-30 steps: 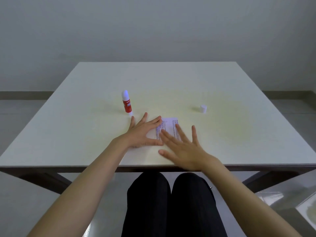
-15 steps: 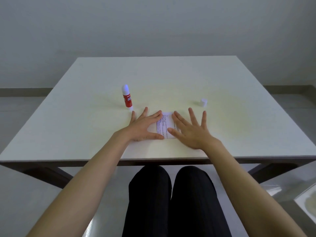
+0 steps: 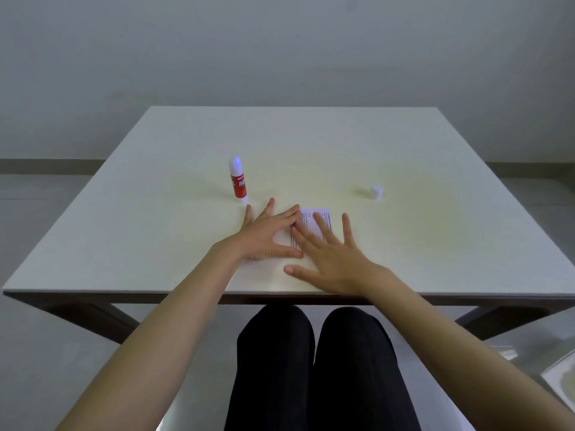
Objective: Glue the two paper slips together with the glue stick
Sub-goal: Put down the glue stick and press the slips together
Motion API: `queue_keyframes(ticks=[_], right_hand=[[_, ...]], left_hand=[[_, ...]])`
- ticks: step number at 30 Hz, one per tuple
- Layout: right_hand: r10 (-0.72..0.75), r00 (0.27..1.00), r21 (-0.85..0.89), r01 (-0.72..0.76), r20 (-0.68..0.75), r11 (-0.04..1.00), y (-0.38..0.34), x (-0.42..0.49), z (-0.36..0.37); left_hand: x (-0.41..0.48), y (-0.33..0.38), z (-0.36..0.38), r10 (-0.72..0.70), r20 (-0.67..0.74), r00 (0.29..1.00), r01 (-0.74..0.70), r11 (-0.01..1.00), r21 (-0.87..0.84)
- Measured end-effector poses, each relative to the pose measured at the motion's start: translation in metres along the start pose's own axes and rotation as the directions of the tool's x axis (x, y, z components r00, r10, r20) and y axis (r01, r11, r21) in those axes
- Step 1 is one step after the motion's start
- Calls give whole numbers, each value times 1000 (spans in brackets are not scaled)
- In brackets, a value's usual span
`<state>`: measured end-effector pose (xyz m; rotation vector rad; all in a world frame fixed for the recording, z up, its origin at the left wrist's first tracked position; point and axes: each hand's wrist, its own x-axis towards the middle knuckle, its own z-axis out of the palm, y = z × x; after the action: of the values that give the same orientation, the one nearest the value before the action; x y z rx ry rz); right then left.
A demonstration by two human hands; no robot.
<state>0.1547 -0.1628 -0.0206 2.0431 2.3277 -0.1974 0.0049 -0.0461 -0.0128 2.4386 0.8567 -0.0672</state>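
A white paper slip with printed text (image 3: 311, 220) lies flat on the white table (image 3: 155, 213), near its front edge. My left hand (image 3: 264, 234) rests flat on the slip's left part, fingers spread. My right hand (image 3: 329, 253) lies flat over the slip's right and near part, fingers spread too. Only one printed slip shows; whether a second one lies beneath the hands is hidden. The red-and-white glue stick (image 3: 238, 181) stands upright, uncapped, just beyond my left hand. Its white cap (image 3: 376, 192) sits apart to the right.
The table's near edge (image 3: 280, 295) runs just below my wrists. My legs in dark trousers (image 3: 311, 368) are under it. A grey wall stands behind the table. A shiny surface shows at the bottom right corner.
My right hand slid back toward me and slightly left over the slip, after having moved forward half a second ago. The left hand stayed in place. The view shifted a little.
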Motion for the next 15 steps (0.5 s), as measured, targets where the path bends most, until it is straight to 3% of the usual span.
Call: queue_keyframes(ticks=[2, 7, 9, 12, 15], right_hand=[[-16, 1000, 28, 16, 6, 999, 6, -2, 2], [225, 973, 2, -226, 49, 974, 37, 8, -14], [185, 982, -7, -185, 20, 983, 25, 2, -12], [-10, 1000, 31, 10, 5, 999, -2, -19, 4], [43, 999, 38, -43, 2, 998, 8, -23, 2]], left_hand=[[0, 0, 0, 1, 0, 1000, -1, 1000, 10], [-1, 2, -2, -19, 17, 1000, 18, 999, 38], [-2, 2, -3, -15, 11, 1000, 14, 999, 42], [-1, 1, -2, -12, 7, 1000, 12, 999, 42], [1, -1, -1, -14, 11, 1000, 14, 999, 51]])
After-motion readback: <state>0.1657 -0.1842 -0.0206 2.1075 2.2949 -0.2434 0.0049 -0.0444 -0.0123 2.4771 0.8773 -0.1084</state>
